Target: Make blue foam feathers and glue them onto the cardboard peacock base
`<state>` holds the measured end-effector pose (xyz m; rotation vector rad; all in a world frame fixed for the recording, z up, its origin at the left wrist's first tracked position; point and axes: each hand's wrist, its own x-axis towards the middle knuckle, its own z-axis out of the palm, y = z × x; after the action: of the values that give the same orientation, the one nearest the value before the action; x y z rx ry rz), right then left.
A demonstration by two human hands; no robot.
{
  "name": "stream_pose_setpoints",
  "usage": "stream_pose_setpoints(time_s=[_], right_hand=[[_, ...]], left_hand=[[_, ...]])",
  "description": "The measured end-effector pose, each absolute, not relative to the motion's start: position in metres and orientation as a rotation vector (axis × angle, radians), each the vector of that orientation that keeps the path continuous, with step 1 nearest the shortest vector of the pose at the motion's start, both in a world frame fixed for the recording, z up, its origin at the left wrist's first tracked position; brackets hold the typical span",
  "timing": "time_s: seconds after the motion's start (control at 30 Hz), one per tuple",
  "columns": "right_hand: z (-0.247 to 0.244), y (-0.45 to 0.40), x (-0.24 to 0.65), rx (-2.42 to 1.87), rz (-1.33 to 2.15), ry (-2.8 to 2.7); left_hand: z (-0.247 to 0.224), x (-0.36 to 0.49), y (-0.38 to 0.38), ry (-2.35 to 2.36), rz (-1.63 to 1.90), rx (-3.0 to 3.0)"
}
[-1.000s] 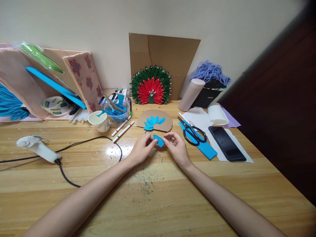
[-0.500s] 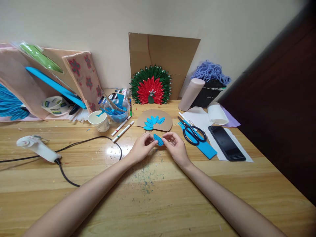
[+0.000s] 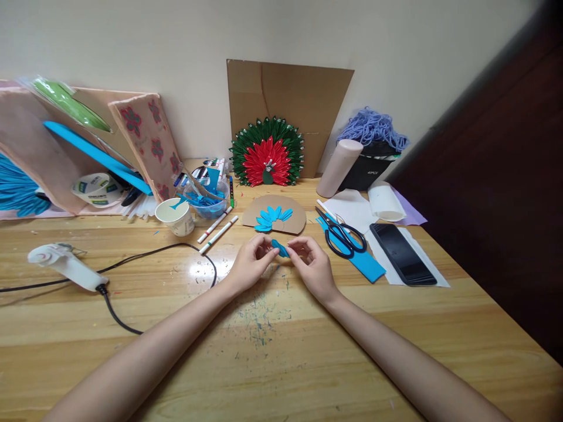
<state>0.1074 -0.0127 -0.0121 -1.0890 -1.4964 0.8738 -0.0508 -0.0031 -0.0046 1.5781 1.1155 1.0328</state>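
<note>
Between my two hands is a small blue crepe paper petal, pinched from both sides just above the table. My left hand grips its left edge with thumb and fingers; my right hand grips its right edge. Right behind them lies a rounded cardboard piece bearing several blue petals in a partial fan. To the right, black-handled scissors rest on a blue paper strip.
A white glue gun with a black cord lies at left. Two markers, a paper cup and a tub of blue scraps stand nearby. A red-green paper peacock is at the back, a phone at right.
The petal has tipped flatter and shows less of its face between my fingers. Both hands keep their pinch in nearly the same place. The view has shifted slightly.
</note>
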Motion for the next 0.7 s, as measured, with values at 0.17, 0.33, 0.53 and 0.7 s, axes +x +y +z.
stream_pose_setpoints(time_s=[0.17,0.33,0.53,0.7], right_hand=[[-0.009,-0.015,0.109,-1.064,0.717,-1.598],[-0.009,-0.012,0.125,-0.953,0.234,-1.897],[-0.015,-0.012,0.143,-0.787,-0.032,-2.164],[-0.017,-0.012,0.142,-0.825,0.029,-2.200]], left_hand=[[0.000,-0.051,-0.005,1.138,1.069,1.636],[-0.001,-0.052,-0.005,1.130,1.062,1.560],[0.002,-0.055,-0.011,0.920,0.928,1.598],[0.009,-0.056,-0.015,0.967,0.962,1.855]])
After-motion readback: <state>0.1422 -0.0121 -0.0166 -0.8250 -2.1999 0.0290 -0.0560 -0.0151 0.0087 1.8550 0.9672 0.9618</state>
